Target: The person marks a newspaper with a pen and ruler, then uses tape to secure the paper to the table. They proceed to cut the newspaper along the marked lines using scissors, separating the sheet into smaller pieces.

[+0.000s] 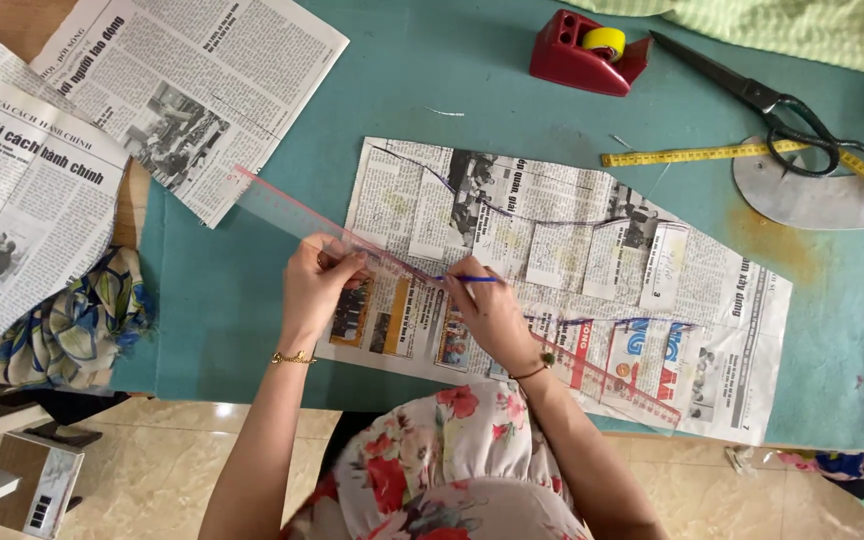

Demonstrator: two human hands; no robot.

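The left hand [314, 283] lies flat with fingers pressed down on a long transparent pink plastic ruler [282, 212], which runs diagonally across a cut sheet of printed newspaper [592, 255]. The right hand [492, 310] pinches a thin blue pen [472, 279] between thumb and fingers, its tip close against the ruler edge, on the paper. The newspaper sheet lies in the middle of the teal-covered worktop [432, 80], its near edge hanging a little over the front.

I judge the newspaper very light, soft and easy to tear or to shift; it wants holding by flat pressure from above, not by pinching at a corner. The ruler looks stiff but smooth, so it may slide on the paper if the pressing fingers are too near one end; pressing near its middle seems safer. The pen is light and needs only a fingertip hold.

Around it lie more loose newspaper pages [182, 90] at the far left, a red tape dispenser with a yellow roll [584, 52], black-handled scissors [762, 100], a yellow measuring tape [692, 155] and a flowered cloth [72, 325] at the left edge.
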